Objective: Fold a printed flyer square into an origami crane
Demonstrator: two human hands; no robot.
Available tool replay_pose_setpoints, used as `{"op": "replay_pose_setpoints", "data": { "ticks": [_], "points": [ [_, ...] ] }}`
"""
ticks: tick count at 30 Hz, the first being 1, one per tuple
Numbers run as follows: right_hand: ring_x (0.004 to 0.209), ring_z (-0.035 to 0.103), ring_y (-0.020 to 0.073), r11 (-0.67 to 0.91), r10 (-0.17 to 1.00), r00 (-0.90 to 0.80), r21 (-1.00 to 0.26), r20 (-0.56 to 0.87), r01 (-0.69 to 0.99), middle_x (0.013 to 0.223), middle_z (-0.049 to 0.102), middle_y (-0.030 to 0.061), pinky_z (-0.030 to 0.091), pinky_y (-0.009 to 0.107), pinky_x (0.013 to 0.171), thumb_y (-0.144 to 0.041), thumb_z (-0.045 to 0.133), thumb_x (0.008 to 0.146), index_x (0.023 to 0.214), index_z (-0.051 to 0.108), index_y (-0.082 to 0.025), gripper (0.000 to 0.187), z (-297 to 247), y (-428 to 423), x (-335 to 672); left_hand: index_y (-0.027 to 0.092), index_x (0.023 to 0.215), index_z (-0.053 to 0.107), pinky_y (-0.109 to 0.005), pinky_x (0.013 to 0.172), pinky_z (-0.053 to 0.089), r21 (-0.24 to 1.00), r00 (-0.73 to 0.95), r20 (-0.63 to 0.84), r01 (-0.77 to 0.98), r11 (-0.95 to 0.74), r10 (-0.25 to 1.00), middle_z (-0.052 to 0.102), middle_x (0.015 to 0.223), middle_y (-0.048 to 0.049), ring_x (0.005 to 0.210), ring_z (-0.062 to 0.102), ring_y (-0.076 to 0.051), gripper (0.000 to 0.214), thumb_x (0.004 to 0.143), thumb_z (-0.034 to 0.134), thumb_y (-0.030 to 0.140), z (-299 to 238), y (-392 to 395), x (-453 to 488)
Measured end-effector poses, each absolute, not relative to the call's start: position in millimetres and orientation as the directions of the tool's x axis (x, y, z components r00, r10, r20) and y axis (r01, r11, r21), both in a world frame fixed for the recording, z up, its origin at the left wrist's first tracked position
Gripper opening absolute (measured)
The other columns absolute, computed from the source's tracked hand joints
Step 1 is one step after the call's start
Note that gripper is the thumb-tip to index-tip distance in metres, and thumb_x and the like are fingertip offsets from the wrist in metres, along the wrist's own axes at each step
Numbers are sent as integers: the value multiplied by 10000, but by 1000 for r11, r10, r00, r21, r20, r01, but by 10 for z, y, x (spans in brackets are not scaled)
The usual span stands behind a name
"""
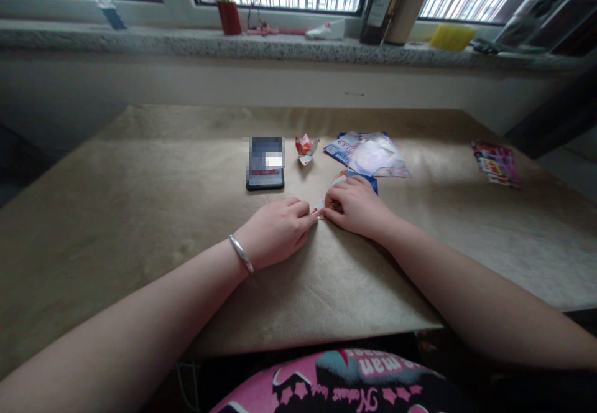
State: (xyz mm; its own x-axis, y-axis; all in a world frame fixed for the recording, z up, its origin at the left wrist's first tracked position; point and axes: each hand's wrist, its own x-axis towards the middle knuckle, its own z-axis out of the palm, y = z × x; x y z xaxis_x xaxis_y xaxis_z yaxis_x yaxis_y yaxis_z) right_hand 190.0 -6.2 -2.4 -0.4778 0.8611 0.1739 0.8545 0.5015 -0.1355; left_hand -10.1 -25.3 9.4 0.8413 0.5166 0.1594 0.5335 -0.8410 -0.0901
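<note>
My left hand [276,229], with a silver bracelet on its wrist, rests on the tan table [116,214] with fingers curled, pinching the near corner of a small printed paper [347,180]. My right hand [357,206] lies on top of that same paper, fingers pressed down on it. Most of the paper is hidden under the right hand; only a blue edge and a white and red corner show. A folded red and white paper figure [305,149] stands just beyond the hands.
A dark phone [265,164] lies flat left of the folded figure. A shiny plastic packet of papers [368,153] lies behind my right hand. Another colourful sheet [497,163] sits far right. The stone windowsill [140,40] holds a red cup [229,16] and other items.
</note>
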Motion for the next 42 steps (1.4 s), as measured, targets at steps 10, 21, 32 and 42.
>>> {"op": "replay_pose_setpoints", "data": {
  "ticks": [10,21,32,42],
  "points": [
    [864,542,226,502,861,-474,-159,185,850,829,666,51,308,365,860,-400,577,803,749,635,-200,215,-49,-50,1916,157,977,661,-309,736,476,-87,824,132,563,-822,551,603,869,-71,801,541,-182,228,842,478,170,154,-280,-98],
    [861,541,229,503,859,-472,-157,198,850,819,661,56,313,366,835,-409,577,803,739,628,-199,225,-74,-54,1932,207,1017,674,-310,736,479,-109,839,118,542,-833,531,633,916,-45,846,564,-190,261,843,482,182,189,-263,-175],
    [883,538,233,496,866,-469,-170,173,852,846,667,57,314,354,820,-405,572,802,745,629,-200,220,-70,-70,1959,211,985,685,-298,842,493,70,847,112,515,-854,520,640,1052,-36,917,595,-162,278,829,466,142,195,-183,-272],
    [876,536,231,495,866,-468,-167,178,852,844,664,60,314,352,820,-404,561,807,753,627,-198,223,-64,-83,1943,202,1106,629,-293,816,491,46,866,224,449,-892,447,667,1046,-47,913,583,-168,295,882,441,172,104,-153,-254]
  ]
}}
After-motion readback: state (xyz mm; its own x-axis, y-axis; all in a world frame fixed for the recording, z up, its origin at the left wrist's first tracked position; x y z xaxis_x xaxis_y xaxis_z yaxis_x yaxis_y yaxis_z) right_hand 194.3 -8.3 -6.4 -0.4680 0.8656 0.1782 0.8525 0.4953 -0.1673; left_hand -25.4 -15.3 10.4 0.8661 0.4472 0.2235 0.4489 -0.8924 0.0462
